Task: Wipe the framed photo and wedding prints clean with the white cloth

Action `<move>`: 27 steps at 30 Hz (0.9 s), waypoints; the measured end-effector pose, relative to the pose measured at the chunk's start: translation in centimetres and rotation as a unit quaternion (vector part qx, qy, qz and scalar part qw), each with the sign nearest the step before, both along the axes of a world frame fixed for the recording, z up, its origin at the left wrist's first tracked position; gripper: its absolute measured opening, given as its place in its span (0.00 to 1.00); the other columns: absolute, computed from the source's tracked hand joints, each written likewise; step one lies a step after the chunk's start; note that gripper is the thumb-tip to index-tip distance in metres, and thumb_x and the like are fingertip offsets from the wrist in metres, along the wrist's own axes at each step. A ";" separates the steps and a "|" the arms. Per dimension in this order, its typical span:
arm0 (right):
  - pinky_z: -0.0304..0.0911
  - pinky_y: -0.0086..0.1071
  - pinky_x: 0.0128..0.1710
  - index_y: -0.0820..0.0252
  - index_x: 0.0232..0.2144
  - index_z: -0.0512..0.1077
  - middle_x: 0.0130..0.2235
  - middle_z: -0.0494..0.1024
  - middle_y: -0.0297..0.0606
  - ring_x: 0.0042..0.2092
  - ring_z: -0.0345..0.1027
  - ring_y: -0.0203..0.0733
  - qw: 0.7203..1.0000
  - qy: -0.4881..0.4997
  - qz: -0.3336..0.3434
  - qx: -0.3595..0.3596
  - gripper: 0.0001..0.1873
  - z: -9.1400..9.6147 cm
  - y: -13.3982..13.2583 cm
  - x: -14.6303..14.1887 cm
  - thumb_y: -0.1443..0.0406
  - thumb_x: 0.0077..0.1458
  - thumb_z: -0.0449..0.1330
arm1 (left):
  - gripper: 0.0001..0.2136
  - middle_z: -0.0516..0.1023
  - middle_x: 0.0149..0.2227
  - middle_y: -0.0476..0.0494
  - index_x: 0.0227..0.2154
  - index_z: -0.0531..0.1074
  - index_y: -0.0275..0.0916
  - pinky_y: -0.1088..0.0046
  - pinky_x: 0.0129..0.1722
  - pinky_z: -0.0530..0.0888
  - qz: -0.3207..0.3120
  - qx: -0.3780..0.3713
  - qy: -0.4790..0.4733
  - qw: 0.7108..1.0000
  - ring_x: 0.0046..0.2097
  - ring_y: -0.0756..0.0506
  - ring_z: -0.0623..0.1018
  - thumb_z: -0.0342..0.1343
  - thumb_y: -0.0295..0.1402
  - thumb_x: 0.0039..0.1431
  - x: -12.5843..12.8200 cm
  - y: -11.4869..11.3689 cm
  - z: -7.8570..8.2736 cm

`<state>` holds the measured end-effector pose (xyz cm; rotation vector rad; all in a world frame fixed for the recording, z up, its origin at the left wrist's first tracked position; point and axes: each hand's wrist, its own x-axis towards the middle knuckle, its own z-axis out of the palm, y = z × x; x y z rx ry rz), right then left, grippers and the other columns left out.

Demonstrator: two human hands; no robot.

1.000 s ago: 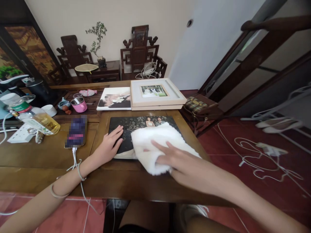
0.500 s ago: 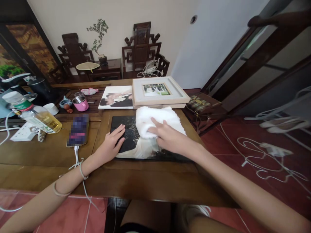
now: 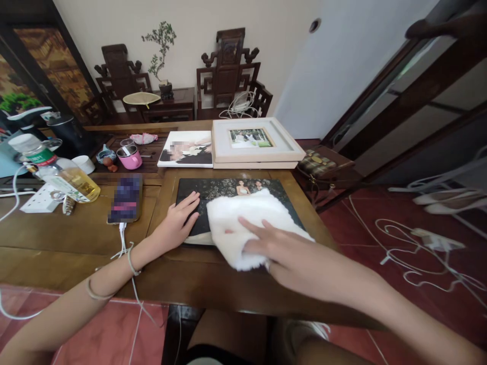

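A dark photo panel (image 3: 213, 188) with two figures near its top edge lies flat on the wooden table. My left hand (image 3: 178, 223) rests on the panel's left side, its fingers stretched out and holding nothing. Under my right hand (image 3: 274, 247) is a fluffy white cloth (image 3: 224, 215). The fingers press on it and partly grip it, with the index finger pointing forward. The cloth covers the middle and lower right of the panel and hangs over its near edge. Much of the picture is hidden beneath it.
Behind the panel lie a white-backed photo print (image 3: 190, 158) and a pale wooden picture frame (image 3: 283, 152). To the left are a charging phone (image 3: 125, 197), a bottle (image 3: 72, 177), a power strip (image 3: 40, 198) and a pink mug (image 3: 131, 159). Cables (image 3: 403, 253) trail on the red floor.
My right hand has drawn the white cloth toward me, from the panel's upper part to its near edge. The figures at the top now show. My left hand stays on the panel.
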<state>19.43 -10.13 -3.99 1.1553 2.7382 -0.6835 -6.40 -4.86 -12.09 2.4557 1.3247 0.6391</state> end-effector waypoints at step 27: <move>0.53 0.56 0.59 0.55 0.45 0.73 0.64 0.59 0.40 0.66 0.42 0.58 0.999 -0.012 0.023 -0.024 0.33 0.7 -1.6 -0.8 0.82 0.38 0.48 | 0.19 0.60 0.63 0.36 0.58 0.62 0.38 0.51 0.61 0.61 -0.010 0.005 -0.018 1.000 0.65 0.40 0.59 0.43 0.33 0.67 0.1 0.2 -0.2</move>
